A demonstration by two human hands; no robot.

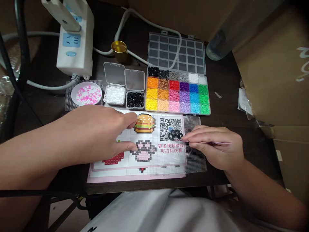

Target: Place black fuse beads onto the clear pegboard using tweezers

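Note:
My left hand [96, 135] lies on a printed pattern sheet [135, 167], fingers spread and pressing it down beside the burger and paw pictures. My right hand [214, 145] is closed in a pinch on thin tweezers [207, 141], whose tip points left at a small heap of black beads [175, 134]. The beads lie on a clear pegboard [195, 161] laid over the sheet's QR code. A clear bead case [177, 93] with many coloured compartments stands open behind the sheet.
Left of the case are two small open boxes, one of white beads [115, 95] and one of black beads [135, 99], and a dish of pink and white beads [87, 94]. A white power strip [74, 38], cables, a gold cap [119, 50] and cardboard boxes [272, 64] surround the dark table.

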